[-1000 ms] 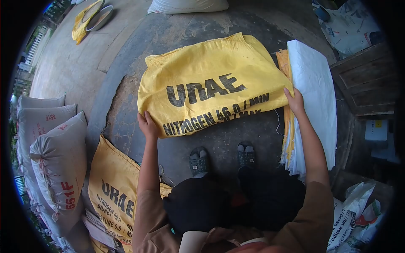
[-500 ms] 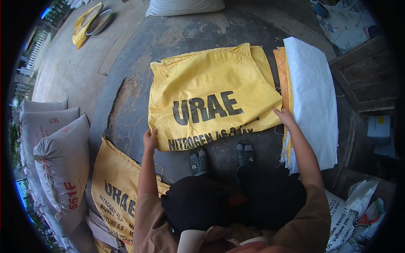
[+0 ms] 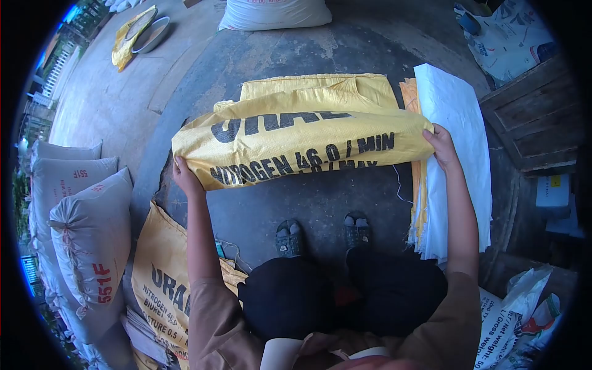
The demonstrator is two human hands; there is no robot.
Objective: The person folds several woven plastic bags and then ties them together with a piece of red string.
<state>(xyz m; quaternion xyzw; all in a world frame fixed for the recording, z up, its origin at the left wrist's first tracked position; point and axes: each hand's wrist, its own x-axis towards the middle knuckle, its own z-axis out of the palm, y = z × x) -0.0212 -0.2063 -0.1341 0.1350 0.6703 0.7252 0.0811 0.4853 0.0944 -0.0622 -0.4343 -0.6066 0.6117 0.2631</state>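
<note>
A yellow woven sack [image 3: 296, 145] printed "NITROGEN 46.0 / MIN" stretches between my two hands, its near part lifted and folded over. My left hand [image 3: 187, 175] is closed on its left corner. At the opposite corner my right hand [image 3: 442, 145] grips the sack, close over the white stack. Behind the held part, a flat yellow sack layer [image 3: 320, 81] lies on the dark floor. Just right of it is a pile of folded white sacks [image 3: 455, 154], with orange and yellow sack edges [image 3: 412, 102] showing along its left side.
Filled white sacks [image 3: 92, 240] marked 551F are stacked at left, beside another yellow sack [image 3: 161, 277]. A full white sack [image 3: 277, 15] stands at the far side. My sandalled feet [image 3: 288, 237] are below the held sack. A wooden panel [image 3: 530, 114] stands at right.
Both hands have moved away from me and farther apart, drawing the sack's near edge up and outward. The sack is now folded over and pulled wide, with part of its lettering hidden.
</note>
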